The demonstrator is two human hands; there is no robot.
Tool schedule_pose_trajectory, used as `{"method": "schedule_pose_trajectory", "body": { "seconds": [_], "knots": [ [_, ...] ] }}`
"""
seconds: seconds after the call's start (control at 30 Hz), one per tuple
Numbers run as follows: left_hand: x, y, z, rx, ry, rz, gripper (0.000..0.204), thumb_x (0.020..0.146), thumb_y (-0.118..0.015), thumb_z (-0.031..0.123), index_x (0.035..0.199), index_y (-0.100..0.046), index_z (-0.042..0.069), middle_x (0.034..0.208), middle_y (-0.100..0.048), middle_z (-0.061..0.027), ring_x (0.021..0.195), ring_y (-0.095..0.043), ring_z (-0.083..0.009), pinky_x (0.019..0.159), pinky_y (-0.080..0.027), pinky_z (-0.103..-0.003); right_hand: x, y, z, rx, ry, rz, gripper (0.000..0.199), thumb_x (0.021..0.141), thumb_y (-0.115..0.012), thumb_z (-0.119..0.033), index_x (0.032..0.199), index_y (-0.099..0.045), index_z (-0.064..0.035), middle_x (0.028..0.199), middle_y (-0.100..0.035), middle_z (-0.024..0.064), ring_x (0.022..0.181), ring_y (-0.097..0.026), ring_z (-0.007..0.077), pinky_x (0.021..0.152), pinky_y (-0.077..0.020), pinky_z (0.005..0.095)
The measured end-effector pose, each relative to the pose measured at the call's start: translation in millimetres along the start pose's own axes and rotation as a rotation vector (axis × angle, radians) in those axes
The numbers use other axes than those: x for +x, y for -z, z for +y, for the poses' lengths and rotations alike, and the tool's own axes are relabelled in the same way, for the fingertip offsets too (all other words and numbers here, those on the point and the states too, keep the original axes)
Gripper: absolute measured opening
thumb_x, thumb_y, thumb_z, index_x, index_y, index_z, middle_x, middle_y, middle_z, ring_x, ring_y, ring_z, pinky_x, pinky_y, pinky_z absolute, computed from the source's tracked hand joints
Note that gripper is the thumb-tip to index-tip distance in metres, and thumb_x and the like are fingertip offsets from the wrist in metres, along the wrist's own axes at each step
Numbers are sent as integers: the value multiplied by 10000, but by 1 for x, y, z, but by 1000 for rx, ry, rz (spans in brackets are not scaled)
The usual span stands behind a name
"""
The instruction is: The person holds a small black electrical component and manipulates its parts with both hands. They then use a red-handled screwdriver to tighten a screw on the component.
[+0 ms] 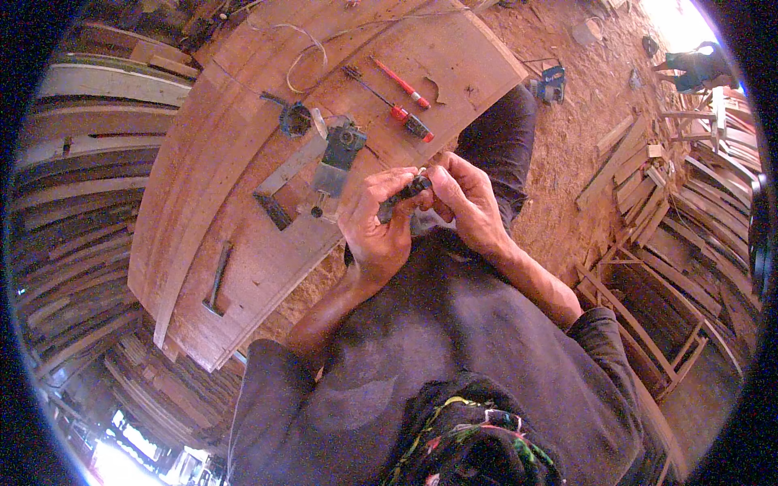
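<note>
My left hand (pixel 378 220) is closed around a small dark part (pixel 407 193) with a rounded black end, held in front of my chest. My right hand (pixel 465 201) pinches at the far end of that same part, and the fingers hide much of it. Just left of my hands, a grey-green power tool body (pixel 335 159) lies on the wooden bench (pixel 478 69). Beyond my hands rest a red-and-black screwdriver (pixel 412 123) and a slim red pen-like tool (pixel 401 83).
Left on the bench are a metal square (pixel 284 180), a hammer (pixel 216 279) and a dark blue coil (pixel 294 119). A pale cable (pixel 326 57) loops at the back. Planks (pixel 89 206) are stacked left. Right are a blue tool (pixel 553 83), wood scraps (pixel 628 166) and another person (pixel 693 69).
</note>
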State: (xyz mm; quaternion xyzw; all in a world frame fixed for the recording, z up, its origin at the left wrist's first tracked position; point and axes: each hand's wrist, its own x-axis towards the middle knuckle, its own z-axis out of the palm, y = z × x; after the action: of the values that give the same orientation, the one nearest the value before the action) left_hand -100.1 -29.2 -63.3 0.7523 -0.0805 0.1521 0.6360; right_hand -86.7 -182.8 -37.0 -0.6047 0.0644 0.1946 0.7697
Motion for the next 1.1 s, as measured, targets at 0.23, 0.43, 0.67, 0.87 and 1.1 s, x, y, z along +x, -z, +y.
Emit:
{"method": "schedule_pose_trajectory", "body": {
  "seconds": [0.23, 0.43, 0.67, 0.87, 1.1],
  "knots": [
    [-4, 3, -8, -6, -3, -10, 224, 835, -719, -54, 1045, -662, 0, 1053, -728, -160, 994, -711, -302, 868, -569, -383, -3, 0, 0, -215, 11, 45, 330, 1035, -556, -327, 941, -625, -18, 833, -660, 20, 775, -588, 111, 688, -483, 307],
    [0, 0, -6, 32, -67, -5, 211, 824, -730, -64, 1012, -654, -5, 1049, -726, -167, 986, -710, -297, 863, -571, -374, -1, -5, 8, -344, 157, 131, 393, 1079, -452, -339, 939, -621, -12, 736, -627, 24, 595, -488, 65, 520, -383, 238],
    [0, -2, -5, -34, -24, 21, 222, 846, -733, -62, 1038, -632, -14, 1061, -713, -179, 1001, -695, -286, 854, -578, -367, 0, 4, 2, -112, 76, 36, 424, 1088, -419, -370, 939, -625, -30, 715, -619, 18, 560, -450, 53, 504, -356, 225],
    [-5, -4, -10, -123, 53, 48, 222, 853, -728, -54, 1050, -633, -14, 1087, -703, -182, 1018, -691, -284, 868, -578, -363, 1, -4, -3, -102, 63, 28, 361, 1077, -467, -353, 948, -615, -51, 718, -608, -9, 559, -411, 22, 493, -309, 199],
    [-1, -2, -7, -14, -17, 10, 216, 852, -735, -41, 1044, -641, -10, 1059, -713, -169, 1002, -699, -294, 869, -571, -377, 2, -1, 3, -100, 53, 27, 305, 1064, -509, -339, 991, -608, -60, 728, -592, -35, 568, -397, 5, 498, -296, 179]
  ]
}}
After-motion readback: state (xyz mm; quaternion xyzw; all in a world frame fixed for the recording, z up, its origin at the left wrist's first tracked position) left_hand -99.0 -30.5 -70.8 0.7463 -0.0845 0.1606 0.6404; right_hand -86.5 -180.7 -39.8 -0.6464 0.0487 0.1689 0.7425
